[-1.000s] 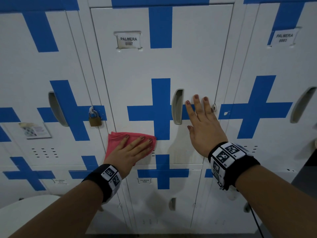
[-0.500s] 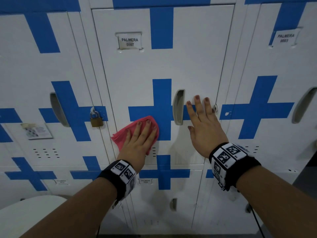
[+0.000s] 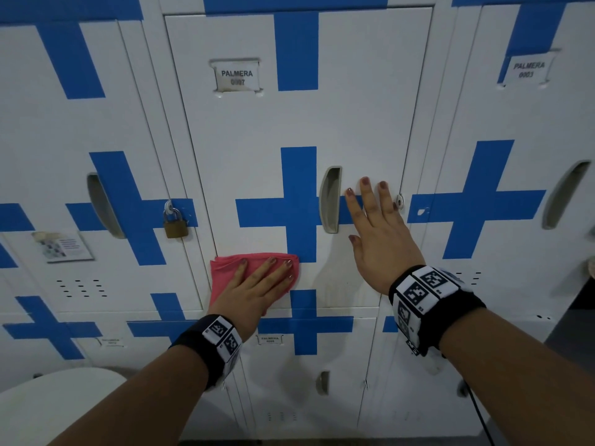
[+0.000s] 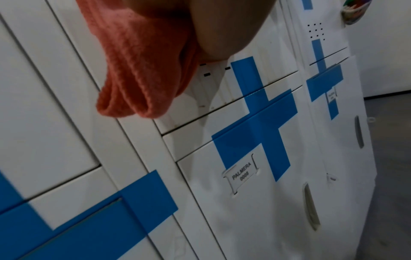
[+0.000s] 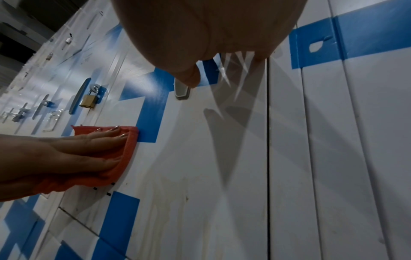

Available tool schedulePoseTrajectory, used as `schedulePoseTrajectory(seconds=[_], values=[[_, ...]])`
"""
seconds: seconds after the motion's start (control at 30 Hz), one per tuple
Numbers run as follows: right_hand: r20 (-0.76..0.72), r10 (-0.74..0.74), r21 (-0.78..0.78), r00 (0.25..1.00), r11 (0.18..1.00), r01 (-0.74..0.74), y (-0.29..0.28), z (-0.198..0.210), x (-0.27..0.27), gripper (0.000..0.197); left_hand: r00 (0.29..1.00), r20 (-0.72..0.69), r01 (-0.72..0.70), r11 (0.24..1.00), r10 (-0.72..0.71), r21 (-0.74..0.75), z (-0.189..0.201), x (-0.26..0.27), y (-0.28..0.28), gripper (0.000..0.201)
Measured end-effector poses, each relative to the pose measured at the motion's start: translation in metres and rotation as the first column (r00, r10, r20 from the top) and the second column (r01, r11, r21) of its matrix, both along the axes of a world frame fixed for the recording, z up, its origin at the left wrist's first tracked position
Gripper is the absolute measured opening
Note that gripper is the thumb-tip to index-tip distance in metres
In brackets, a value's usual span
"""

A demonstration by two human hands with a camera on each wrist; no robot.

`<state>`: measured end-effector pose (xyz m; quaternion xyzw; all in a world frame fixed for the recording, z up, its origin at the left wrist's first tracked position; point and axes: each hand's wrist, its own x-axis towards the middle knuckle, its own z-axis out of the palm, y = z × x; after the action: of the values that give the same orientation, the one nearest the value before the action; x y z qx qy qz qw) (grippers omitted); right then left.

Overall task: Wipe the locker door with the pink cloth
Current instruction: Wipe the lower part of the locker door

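**Wipe stroke swinging back down-left on door 0007**

Pink cloth (image 3: 254, 275) is sitting flat under the left hand (image 3: 257, 284), fingers straight and pressing it onto the locker door (image 3: 354, 123). Half a second ago it was higher, up on the blue cross (image 3: 297, 207); it's now sliding back below it, so the lower panel is getting repeat passes while the upper half looks unwiped. Right hand (image 3: 380, 236) is staying splayed flat, bracing beside the recessed handle (image 3: 330, 201). Label plate (image 3: 237, 76) above the hands is reading "PALMERA 0007".
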<state>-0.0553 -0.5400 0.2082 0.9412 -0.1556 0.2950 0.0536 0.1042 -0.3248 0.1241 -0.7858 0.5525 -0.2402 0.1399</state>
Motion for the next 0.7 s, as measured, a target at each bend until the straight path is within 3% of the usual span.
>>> schedulePoseTrajectory(seconds=[0.23, 0.4, 0.6, 0.7], values=[[-0.007, 0.006, -0.001, 1.0, 1.0, -0.006, -0.001, 0.0, 0.0, 0.073, 0.981, -0.145, -0.144, 0.982, 0.126, -0.12, -0.005, 0.007, 0.016, 0.125], [0.004, -0.006, -0.011, 1.0, 1.0, 0.006, 0.0, -0.001, 0.002, 0.072, 0.98, -0.189, -0.114, 0.953, 0.061, -0.283, 0.024, -0.008, -0.017, 0.1], [0.015, -0.043, -0.044, 0.999, 0.998, 0.044, 0.002, -0.003, 0.004, 0.072, 0.985, -0.166, -0.063, 0.99, 0.041, -0.128, 0.024, -0.028, -0.046, 0.092], [0.02, -0.057, -0.06, 0.998, 0.996, 0.058, 0.004, -0.005, 0.005, 0.072, 0.994, -0.088, 0.052, 0.989, -0.064, -0.136, 0.014, -0.021, -0.037, 0.098]])
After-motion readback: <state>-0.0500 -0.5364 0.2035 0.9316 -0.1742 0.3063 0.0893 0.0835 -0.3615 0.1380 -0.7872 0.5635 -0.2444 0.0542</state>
